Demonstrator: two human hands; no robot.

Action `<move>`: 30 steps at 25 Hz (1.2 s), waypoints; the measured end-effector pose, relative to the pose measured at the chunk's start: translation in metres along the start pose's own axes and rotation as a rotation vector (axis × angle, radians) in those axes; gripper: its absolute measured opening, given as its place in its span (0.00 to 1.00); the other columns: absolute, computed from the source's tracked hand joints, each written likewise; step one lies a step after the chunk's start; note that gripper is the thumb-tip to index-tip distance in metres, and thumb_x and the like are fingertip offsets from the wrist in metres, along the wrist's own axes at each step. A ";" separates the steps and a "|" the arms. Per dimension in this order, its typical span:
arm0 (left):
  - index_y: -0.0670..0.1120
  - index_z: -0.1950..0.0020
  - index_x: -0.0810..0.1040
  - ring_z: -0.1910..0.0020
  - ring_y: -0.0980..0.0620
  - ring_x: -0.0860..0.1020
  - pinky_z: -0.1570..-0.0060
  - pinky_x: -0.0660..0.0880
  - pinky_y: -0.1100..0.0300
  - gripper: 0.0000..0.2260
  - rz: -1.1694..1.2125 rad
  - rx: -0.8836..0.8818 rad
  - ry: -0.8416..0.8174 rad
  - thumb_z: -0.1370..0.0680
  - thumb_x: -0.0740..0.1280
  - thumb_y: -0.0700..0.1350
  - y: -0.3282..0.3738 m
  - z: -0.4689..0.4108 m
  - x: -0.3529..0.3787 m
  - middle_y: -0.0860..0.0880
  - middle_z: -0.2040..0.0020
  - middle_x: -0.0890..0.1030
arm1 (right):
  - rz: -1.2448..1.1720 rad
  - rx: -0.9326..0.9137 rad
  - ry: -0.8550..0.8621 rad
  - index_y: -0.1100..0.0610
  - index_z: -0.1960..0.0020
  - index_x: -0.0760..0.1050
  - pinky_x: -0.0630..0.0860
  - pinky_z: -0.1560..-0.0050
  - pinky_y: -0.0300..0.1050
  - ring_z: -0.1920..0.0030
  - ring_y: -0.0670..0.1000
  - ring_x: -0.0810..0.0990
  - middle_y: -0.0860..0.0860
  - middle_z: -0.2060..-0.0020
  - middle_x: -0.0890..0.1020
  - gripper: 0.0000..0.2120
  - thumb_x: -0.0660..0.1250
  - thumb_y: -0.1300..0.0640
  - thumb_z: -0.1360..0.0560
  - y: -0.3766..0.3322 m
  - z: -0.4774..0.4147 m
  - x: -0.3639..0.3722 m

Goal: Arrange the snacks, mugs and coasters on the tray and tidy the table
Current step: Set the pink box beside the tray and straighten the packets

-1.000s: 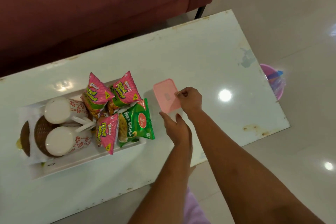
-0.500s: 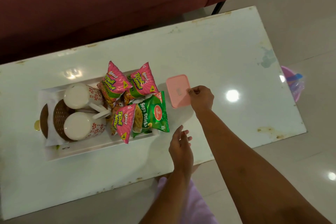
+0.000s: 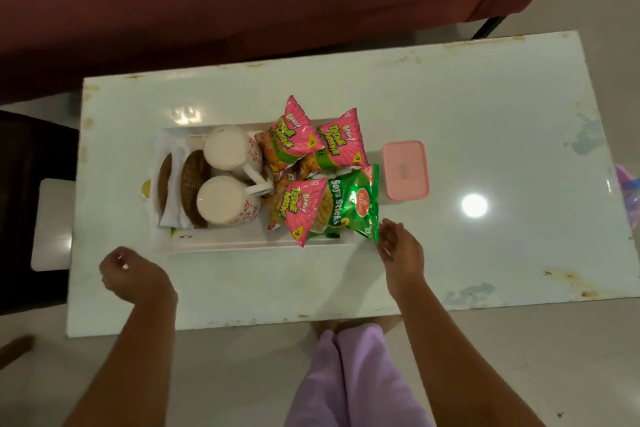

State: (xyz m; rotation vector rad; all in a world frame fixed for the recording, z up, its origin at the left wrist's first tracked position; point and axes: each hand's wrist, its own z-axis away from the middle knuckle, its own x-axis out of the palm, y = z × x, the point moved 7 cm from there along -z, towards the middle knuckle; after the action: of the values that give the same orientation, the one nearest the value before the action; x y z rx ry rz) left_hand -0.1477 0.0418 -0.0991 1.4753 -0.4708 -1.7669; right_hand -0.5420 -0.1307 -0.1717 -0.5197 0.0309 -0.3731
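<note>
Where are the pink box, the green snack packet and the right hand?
pink box (image 3: 406,170): head view, middle of lid.
green snack packet (image 3: 362,202): head view, on its red logo.
right hand (image 3: 403,253): head view, back of hand.

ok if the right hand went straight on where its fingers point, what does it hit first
Most likely the green Soya Sticks packet: the right hand points away and slightly left, fingertips almost at the packet's near corner. Its height is unclear, so it might pass over.

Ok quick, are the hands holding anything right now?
Left hand: open, fingers loosely curled, holding nothing.
Right hand: open, empty, beside the Soya Sticks packet.
</note>
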 end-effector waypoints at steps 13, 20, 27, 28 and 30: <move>0.53 0.25 0.61 0.25 0.48 0.61 0.25 0.50 0.46 0.37 -0.003 -0.267 -0.689 0.27 0.44 0.73 0.005 -0.032 0.061 0.53 0.25 0.64 | 0.116 0.096 -0.387 0.53 0.48 0.79 0.74 0.48 0.48 0.51 0.54 0.81 0.53 0.53 0.85 0.16 0.53 0.49 0.21 -0.018 -0.005 0.066; 0.54 0.29 0.67 0.32 0.47 0.71 0.28 0.61 0.47 0.41 0.077 -0.292 -0.765 0.33 0.47 0.76 -0.003 -0.020 0.067 0.52 0.31 0.73 | 0.105 0.054 -0.343 0.55 0.56 0.82 0.74 0.50 0.49 0.55 0.54 0.81 0.54 0.59 0.85 0.18 0.53 0.54 0.23 -0.031 0.003 0.057; 0.55 0.28 0.65 0.31 0.48 0.69 0.28 0.62 0.49 0.36 0.112 -0.270 -0.814 0.28 0.45 0.73 -0.007 0.001 0.079 0.52 0.30 0.72 | 0.110 0.056 -0.290 0.55 0.51 0.78 0.75 0.51 0.48 0.57 0.53 0.83 0.54 0.59 0.86 0.17 0.51 0.53 0.22 -0.041 0.001 0.037; 0.54 0.27 0.64 0.30 0.48 0.67 0.27 0.59 0.49 0.35 0.090 -0.244 -0.799 0.26 0.44 0.72 -0.006 0.004 0.080 0.52 0.29 0.70 | 0.130 0.054 -0.272 0.55 0.49 0.78 0.74 0.49 0.49 0.54 0.54 0.82 0.55 0.56 0.85 0.17 0.50 0.53 0.21 -0.041 -0.001 0.033; 0.50 0.25 0.60 0.27 0.47 0.62 0.26 0.52 0.46 0.34 -0.030 -0.159 -0.685 0.24 0.45 0.69 0.001 0.007 0.073 0.50 0.26 0.64 | 0.254 0.057 -0.185 0.56 0.45 0.76 0.72 0.45 0.51 0.49 0.54 0.79 0.56 0.49 0.82 0.18 0.51 0.50 0.22 -0.045 0.000 0.025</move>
State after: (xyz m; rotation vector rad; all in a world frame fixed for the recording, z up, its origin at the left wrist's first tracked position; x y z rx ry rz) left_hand -0.1560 -0.0151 -0.1446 0.7395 -0.6274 -2.2586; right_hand -0.5343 -0.1761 -0.1479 -0.4852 -0.0919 -0.0760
